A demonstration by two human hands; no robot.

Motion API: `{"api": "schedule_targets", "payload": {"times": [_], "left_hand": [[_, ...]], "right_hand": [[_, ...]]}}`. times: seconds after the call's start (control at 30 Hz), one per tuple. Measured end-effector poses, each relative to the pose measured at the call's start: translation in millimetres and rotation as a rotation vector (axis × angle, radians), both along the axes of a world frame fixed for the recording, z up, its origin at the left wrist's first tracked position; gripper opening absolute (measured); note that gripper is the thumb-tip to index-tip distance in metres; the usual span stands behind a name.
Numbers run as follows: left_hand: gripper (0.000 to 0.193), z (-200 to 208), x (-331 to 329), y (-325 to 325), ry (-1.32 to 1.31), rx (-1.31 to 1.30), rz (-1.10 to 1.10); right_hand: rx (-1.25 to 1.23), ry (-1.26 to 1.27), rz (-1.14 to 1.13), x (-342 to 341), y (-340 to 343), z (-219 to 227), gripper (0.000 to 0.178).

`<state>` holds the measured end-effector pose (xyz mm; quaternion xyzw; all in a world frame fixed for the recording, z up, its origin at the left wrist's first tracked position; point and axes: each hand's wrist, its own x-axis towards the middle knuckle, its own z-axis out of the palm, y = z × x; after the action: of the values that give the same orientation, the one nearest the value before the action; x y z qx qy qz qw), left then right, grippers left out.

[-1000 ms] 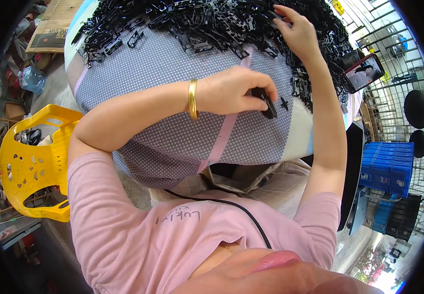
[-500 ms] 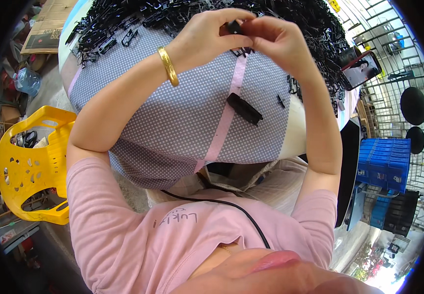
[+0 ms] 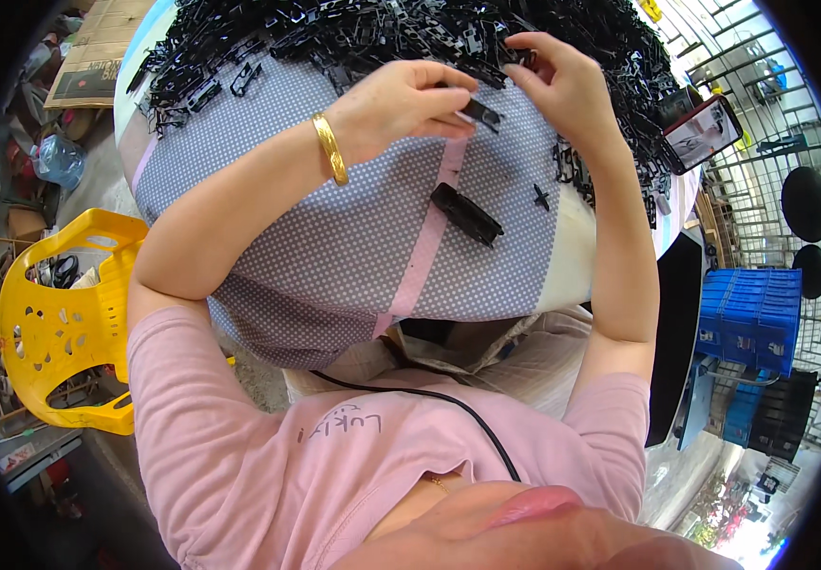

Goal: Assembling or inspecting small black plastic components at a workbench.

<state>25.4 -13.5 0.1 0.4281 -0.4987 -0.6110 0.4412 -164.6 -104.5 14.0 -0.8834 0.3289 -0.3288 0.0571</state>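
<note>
My left hand (image 3: 401, 109) is closed in a pinch on a narrow black plastic piece (image 3: 482, 115), whose end sticks out past the fingertips toward the right. To its right, at the near edge of a large heap of black plastic pieces (image 3: 353, 43), is my right hand (image 3: 562, 90). Its thumb and forefinger are apart, with dark pieces showing between them. On the dotted grey cloth (image 3: 334, 228) below the hands lies a longer black plastic part (image 3: 467, 215), across a pink stripe. A small cross-shaped black piece (image 3: 541, 197) rests to its right.
A phone (image 3: 705, 133) leans at the heap's right edge. A yellow plastic chair (image 3: 68, 323) stands at the left, with a clear plastic bottle (image 3: 57, 157) beyond it. Blue crates (image 3: 750, 318) are stacked at the right. A black cable (image 3: 429, 390) crosses my front.
My hands were together over the heap's edge and have come apart. The left has moved nearer to me with the black piece; the right has opened beside the heap.
</note>
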Motion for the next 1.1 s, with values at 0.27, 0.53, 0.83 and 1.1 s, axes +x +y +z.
{"api": "schedule_targets", "payload": {"times": [0.27, 0.53, 0.83, 1.1], "left_hand": [[0.029, 0, 4, -5, 0.171, -0.101, 0.277], [0.031, -1, 1, -6, 0.243, -0.142, 0.323], [0.032, -2, -1, -4, 0.23, -0.12, 0.283], [0.038, -3, 4, 2, -0.021, -0.156, 0.242]], "right_hand": [[0.692, -0.533, 0.163, 25, 34, 6, 0.024], [0.618, -0.608, 0.039, 29, 39, 3, 0.019], [0.562, -0.557, -0.029, 33, 35, -8, 0.02], [0.245, 0.09, -0.213, 32, 37, 4, 0.03]]}}
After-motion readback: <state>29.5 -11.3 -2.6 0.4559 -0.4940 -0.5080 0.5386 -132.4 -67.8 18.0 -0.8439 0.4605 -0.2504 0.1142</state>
